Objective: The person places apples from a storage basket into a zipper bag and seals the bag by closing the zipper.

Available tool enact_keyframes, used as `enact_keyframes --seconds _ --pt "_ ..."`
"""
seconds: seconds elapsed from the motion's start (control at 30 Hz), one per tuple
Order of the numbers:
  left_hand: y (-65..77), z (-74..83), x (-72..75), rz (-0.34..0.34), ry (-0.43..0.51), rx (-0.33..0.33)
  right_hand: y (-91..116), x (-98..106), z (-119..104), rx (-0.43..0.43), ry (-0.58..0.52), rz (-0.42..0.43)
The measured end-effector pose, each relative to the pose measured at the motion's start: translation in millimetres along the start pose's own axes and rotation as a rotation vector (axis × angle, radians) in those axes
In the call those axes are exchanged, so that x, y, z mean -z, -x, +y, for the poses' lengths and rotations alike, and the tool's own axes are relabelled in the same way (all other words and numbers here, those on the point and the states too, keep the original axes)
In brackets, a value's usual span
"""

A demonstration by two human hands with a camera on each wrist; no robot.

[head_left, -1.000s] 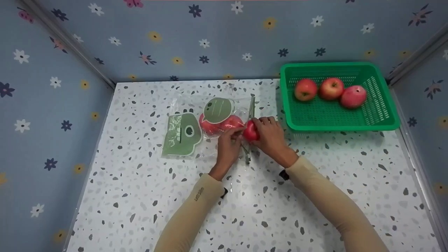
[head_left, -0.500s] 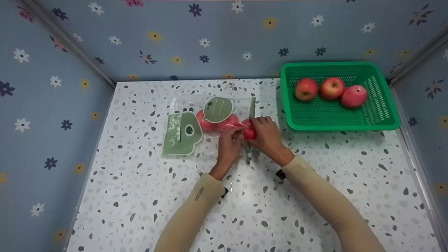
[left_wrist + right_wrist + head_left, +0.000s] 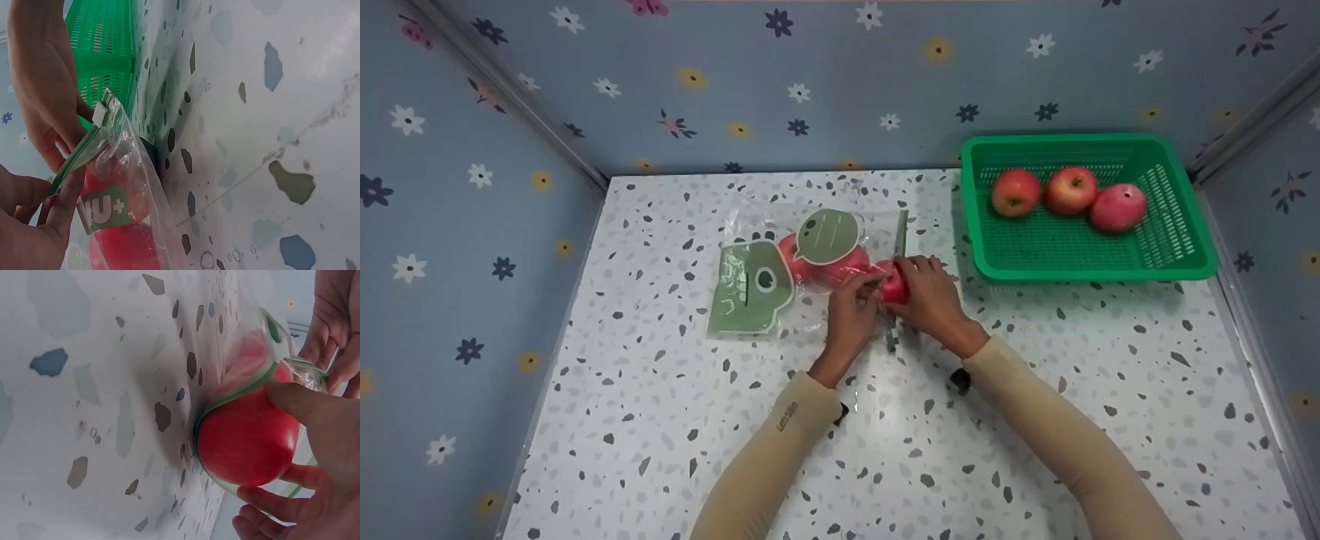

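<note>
A clear zip bag [image 3: 810, 319] with a green cartoon print lies flat, its green-edged mouth facing right. Two red apples [image 3: 851, 264] show through the plastic inside it. My left hand [image 3: 851, 315] pinches the edge of the bag's mouth between thumb and fingers, as the left wrist view also shows. At the opening my right hand [image 3: 934, 300] grips another red apple [image 3: 250, 439], its fingers and thumb curled round it. In the right wrist view this apple sits partly within the green zip edge, close to the table. A white slider [image 3: 99, 114] sits on the zip.
To the right stands a green plastic basket [image 3: 1095, 276] with three apples [image 3: 1071, 190] along its back. The speckled white table [image 3: 660, 450] is bounded by flower-patterned walls [image 3: 780, 97] at the back and both sides.
My right hand has moved slightly left, bringing the apple into the bag's mouth. The apples inside have shifted a little left. My left hand stays on the bag's edge.
</note>
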State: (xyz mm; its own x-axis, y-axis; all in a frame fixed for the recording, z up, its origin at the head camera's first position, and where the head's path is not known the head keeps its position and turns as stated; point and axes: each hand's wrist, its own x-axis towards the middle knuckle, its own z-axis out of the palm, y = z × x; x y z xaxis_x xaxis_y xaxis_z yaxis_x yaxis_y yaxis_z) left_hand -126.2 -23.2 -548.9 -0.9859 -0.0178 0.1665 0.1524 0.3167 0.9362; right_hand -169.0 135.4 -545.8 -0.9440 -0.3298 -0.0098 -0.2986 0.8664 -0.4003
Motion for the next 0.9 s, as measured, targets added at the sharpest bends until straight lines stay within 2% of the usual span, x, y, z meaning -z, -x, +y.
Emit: enact_keyframes --seconds 0.13,0.3,0.57,0.9 --pt "-0.3 -0.1 -0.1 0.001 -0.019 -0.003 2 3 2 -0.041 -0.032 -0.047" --pt "-0.3 0.2 -0.3 -0.001 -0.006 0.007 3 0 5 -0.055 -0.065 -0.028" --pt "-0.1 1.8 -1.0 0.004 -0.019 0.001 0 -5 5 -0.015 -0.099 0.042" --pt "-1.0 2.8 -2.2 0.020 0.023 -0.026 -6 -11 1 0.029 -0.214 0.047"
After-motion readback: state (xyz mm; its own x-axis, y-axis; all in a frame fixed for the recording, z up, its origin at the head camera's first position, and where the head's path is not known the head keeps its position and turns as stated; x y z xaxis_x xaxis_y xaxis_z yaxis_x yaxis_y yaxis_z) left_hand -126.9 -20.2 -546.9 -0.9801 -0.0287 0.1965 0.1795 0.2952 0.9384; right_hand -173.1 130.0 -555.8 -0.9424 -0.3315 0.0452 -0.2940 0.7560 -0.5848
